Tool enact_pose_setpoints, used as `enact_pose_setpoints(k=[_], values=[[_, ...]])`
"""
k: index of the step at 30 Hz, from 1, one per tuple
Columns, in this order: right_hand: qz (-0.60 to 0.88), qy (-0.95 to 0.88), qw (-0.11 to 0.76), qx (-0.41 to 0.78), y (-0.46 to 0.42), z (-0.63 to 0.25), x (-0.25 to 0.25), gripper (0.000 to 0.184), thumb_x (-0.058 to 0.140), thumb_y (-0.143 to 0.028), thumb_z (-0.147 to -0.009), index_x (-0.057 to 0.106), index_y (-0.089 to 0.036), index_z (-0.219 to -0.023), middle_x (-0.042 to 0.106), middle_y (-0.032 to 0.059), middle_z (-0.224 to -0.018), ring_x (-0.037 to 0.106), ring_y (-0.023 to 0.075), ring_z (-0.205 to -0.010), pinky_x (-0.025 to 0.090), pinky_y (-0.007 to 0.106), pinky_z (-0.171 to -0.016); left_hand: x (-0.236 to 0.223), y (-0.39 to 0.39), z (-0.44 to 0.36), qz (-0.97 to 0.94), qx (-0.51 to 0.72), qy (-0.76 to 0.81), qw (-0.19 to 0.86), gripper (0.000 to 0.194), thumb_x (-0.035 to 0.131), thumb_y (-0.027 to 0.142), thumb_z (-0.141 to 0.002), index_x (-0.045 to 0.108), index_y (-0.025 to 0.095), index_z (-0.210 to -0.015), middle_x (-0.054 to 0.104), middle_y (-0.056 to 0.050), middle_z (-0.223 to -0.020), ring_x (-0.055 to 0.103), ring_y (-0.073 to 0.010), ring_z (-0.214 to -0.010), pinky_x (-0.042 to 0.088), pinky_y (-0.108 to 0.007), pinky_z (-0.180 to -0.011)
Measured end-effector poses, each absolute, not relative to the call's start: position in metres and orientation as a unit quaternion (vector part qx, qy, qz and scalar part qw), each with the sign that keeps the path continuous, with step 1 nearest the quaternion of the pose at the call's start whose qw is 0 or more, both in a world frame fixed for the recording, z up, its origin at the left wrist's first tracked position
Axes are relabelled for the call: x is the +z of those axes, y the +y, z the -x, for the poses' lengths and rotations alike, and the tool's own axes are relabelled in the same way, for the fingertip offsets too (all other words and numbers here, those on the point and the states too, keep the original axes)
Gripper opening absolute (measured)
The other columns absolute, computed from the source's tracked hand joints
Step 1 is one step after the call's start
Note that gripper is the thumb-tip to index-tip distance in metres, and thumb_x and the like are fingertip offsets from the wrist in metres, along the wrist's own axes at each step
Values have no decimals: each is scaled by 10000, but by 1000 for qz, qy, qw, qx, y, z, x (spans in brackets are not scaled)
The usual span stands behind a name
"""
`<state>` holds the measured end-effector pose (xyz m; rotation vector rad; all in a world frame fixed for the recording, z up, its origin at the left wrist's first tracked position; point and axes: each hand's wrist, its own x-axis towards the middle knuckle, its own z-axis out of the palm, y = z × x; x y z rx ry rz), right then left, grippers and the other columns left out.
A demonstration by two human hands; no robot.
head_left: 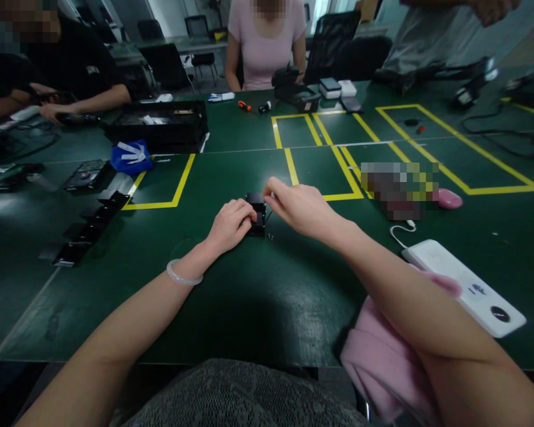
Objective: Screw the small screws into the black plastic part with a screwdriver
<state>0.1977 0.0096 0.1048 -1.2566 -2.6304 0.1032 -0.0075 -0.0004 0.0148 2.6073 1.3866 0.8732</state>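
Observation:
In the head view, my left hand (230, 224) curls its fingers over a small black block-like part (256, 203) on the green table, holding it against the surface. To the right of that part, my right hand (296, 204) is pinched closed. A thin dark rod-like tool (268, 215) shows below its fingertips, angled toward the part's right side. The tool's upper end is hidden in the fingers, and its exact kind is unclear. Small screws (270, 236) lie on the table just below the tool.
Black bracket-like parts (89, 228) stand in a row at left, near a blue pouch (131, 157) and a black bin (160, 127). A white power bank (465, 287) and pink cloth (382, 362) lie by my right arm. Other people are around the table.

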Motion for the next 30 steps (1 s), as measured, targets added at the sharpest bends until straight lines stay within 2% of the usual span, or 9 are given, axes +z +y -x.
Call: enact_pose_setpoints(k=[4,8,14,20,26,30], values=[[411,-901,130,46,9,-198,104,355,303,-336,-1034,554,-164,-1216,731,77,-903,636,199,-756,244,277,-605,16,-1,7,-850,283,444,29,200,438,129,-924,626,193,-896,632,-59,-937,563,-220,-898,422,-372,-810],[427,-898,106,20,9,-198,104,350,323,-387,-1035,583,-180,-1145,729,78,-879,646,209,-770,217,284,-595,15,-1,7,-849,281,447,32,211,441,126,-924,640,195,-908,631,-56,-939,562,-220,-901,422,-373,-811],[412,-904,110,40,5,-197,108,359,281,-328,-1044,541,-160,-1226,726,80,-879,655,211,-775,241,276,-597,15,0,8,-849,286,443,29,213,442,126,-927,643,194,-912,633,-56,-939,566,-219,-904,422,-370,-808],[445,-890,97,18,8,-197,106,365,322,-398,-1038,591,-174,-1145,728,89,-885,647,215,-772,201,289,-588,15,0,8,-849,282,446,36,207,450,133,-926,645,199,-904,639,-59,-949,562,-223,-908,429,-377,-818],[388,-911,121,65,7,-199,104,361,299,-356,-1038,554,-170,-1214,726,75,-892,621,193,-743,248,278,-611,15,1,9,-850,286,441,36,202,454,137,-928,647,195,-917,639,-63,-958,561,-225,-905,441,-376,-820],[426,-897,112,46,7,-199,106,357,325,-396,-1033,585,-183,-1154,726,80,-899,625,203,-756,225,283,-601,16,1,9,-849,286,443,42,208,449,135,-930,645,200,-910,634,-59,-946,561,-222,-904,446,-374,-830]])
